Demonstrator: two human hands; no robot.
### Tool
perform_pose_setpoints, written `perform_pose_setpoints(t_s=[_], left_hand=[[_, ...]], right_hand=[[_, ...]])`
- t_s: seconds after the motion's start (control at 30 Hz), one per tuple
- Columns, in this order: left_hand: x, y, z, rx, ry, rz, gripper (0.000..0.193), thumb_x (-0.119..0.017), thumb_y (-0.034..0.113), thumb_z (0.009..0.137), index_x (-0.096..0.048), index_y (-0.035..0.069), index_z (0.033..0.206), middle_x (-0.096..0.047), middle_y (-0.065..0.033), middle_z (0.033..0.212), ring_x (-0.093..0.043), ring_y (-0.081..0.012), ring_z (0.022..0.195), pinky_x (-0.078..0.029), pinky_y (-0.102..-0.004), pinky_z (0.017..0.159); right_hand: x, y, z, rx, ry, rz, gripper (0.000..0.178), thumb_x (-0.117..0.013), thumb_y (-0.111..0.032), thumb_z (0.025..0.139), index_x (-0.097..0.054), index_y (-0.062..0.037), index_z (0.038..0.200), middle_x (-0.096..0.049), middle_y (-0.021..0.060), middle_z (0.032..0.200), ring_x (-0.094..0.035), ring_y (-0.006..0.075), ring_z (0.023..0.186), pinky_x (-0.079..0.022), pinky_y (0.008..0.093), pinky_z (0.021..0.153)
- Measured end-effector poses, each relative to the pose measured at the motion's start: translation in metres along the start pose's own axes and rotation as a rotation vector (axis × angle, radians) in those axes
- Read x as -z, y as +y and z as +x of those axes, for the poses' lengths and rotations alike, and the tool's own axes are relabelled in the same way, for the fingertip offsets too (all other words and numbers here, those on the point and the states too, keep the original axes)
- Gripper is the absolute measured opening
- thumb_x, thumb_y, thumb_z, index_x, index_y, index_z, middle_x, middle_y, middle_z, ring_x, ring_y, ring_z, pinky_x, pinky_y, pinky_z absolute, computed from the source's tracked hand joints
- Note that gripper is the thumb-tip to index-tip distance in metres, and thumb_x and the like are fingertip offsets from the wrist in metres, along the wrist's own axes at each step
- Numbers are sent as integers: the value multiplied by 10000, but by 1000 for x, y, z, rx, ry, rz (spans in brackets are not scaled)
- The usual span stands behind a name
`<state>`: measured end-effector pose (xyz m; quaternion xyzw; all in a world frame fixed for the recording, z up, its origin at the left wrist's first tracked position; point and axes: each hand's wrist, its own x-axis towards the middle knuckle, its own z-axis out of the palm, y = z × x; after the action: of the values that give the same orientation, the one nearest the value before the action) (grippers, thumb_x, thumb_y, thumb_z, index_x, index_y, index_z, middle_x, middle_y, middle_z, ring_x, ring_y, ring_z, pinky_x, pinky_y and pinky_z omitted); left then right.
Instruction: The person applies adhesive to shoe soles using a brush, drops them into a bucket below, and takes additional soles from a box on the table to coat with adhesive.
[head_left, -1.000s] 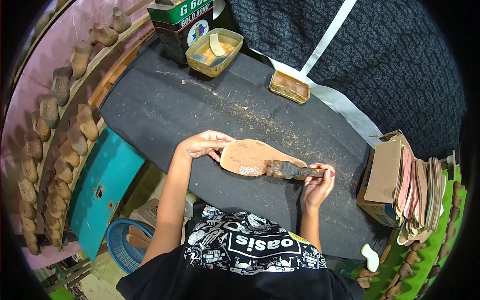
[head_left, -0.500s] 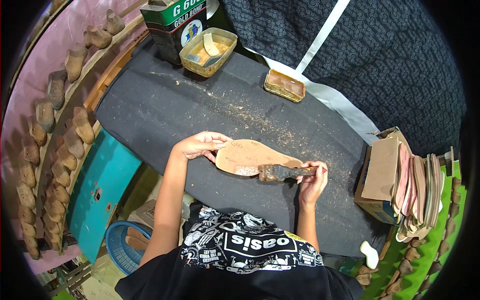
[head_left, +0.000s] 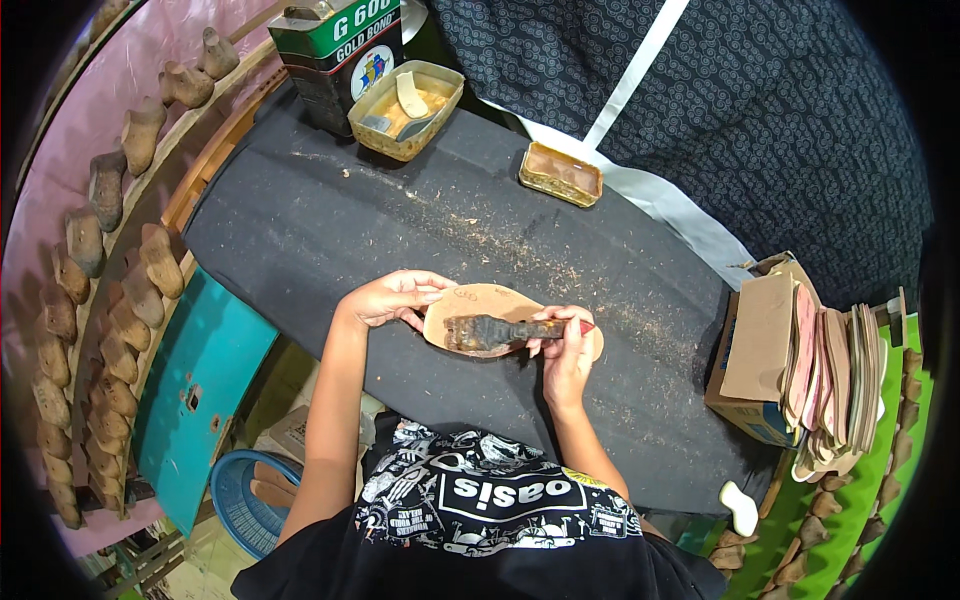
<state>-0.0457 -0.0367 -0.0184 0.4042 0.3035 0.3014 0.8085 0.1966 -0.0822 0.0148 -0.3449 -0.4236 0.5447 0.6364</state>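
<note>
Sole: tan, sole-shaped piece [head_left: 502, 302] in front of me, over the dark cloth-covered surface [head_left: 300, 215]; wide end to my left, narrow end to my right. Can't tell if its underside touches the cloth.
Left hand: at the wide end [head_left: 385, 299], fingers gripping the sole's left edge, thumb on top.
Right hand: near the narrow end [head_left: 566, 362], fingers closed around the brush handle, red tip poking out past them.
Brush: dark, crusted [head_left: 483, 333], lying lengthwise over the sole, head toward the left hand; hides much of the near side.
Step in hand: brushing the sole's upper face, I judge; how much is coated I can't tell from here.
Next stroke calls for: left fingers firm on the rim and clear of the bristles, right wrist light, brush kept flat within the edge. My reckoning only.
Small tin: brownish contents [head_left: 561, 176], beyond the sole, well apart.
Larger tub: farther left [head_left: 390, 146], a pale curved piece inside; green-and-black can [head_left: 325, 85] just beside it.
Crumbs: scattered across the cloth beyond my hands.
Right side: cardboard box [head_left: 752, 350] packed with flat sole-like pieces [head_left: 840, 370].
</note>
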Motion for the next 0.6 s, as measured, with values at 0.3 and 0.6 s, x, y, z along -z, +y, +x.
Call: perform_pose_setpoints(t_s=[0.3, 0.6], left_hand=[[1, 1, 0, 7, 3, -11, 372, -515, 168, 805, -434, -40, 1103, -542, -98, 974, -586, -120, 760, -525, -227, 601], [6, -3, 0, 20, 1, 6, 358, -506, 182, 812, -442, -17, 1103, -541, -81, 976, -577, -116, 783, -519, -227, 619]], right_hand=[[54, -24, 13, 41, 227, -118, 265, -297, -301, 897, -409, -63, 865, -509, 114, 752, -451, 122, 501, -374, 201, 407], [40, -29, 15, 65, 290, -29, 315, -302, -336, 892, -457, -65, 852, -528, 91, 728, -464, 105, 521, -363, 201, 416]])
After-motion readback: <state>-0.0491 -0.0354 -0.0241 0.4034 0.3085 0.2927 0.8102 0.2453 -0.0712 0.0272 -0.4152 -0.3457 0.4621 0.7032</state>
